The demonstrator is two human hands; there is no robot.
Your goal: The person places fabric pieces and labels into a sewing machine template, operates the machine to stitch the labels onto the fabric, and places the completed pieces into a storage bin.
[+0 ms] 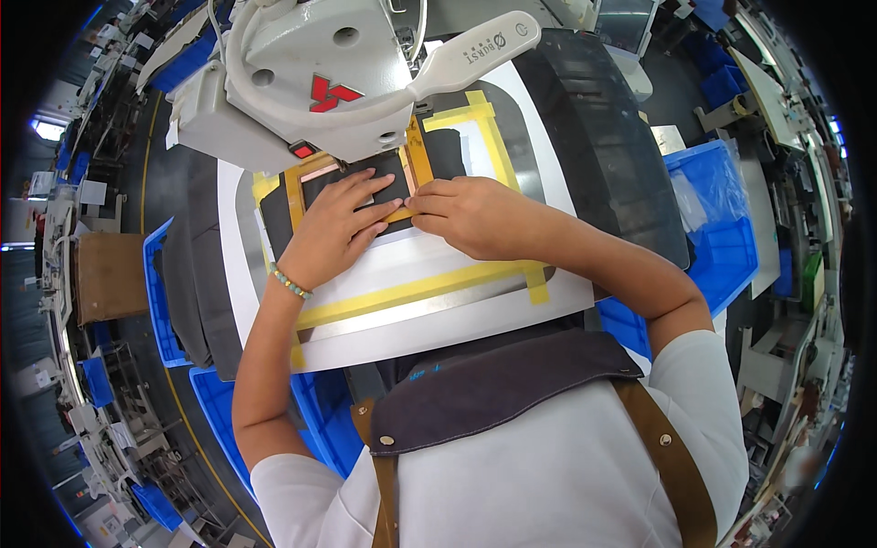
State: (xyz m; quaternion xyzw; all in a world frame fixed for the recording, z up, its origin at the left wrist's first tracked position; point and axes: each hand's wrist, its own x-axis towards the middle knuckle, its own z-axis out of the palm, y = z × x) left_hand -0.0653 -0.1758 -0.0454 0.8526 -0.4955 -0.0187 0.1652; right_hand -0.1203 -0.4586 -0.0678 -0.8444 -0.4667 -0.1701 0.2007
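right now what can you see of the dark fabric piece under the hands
The dark fabric piece looks black or charcoal and lies flat inside a frame of yellow tape on the pale template board, just below the white sewing machine head. The left hand presses flat on it with fingers spread; the right hand touches its right edge with its fingertips. The hands and the machine hide much of it.

Covering much of the dark fabric piece point(352, 187) under the left hand point(333, 228) and right hand point(466, 215), leaving the fabric's shape beneath the palms impossible to tell. Hiding the needle area and the far end of the yellow-taped template point(416, 292) behind the white sewing machine head point(301, 82). Blurring into specks along the dark fisheye rim, the distant workstations; losing the lower part of the blue bin point(215, 402) under the left forearm.
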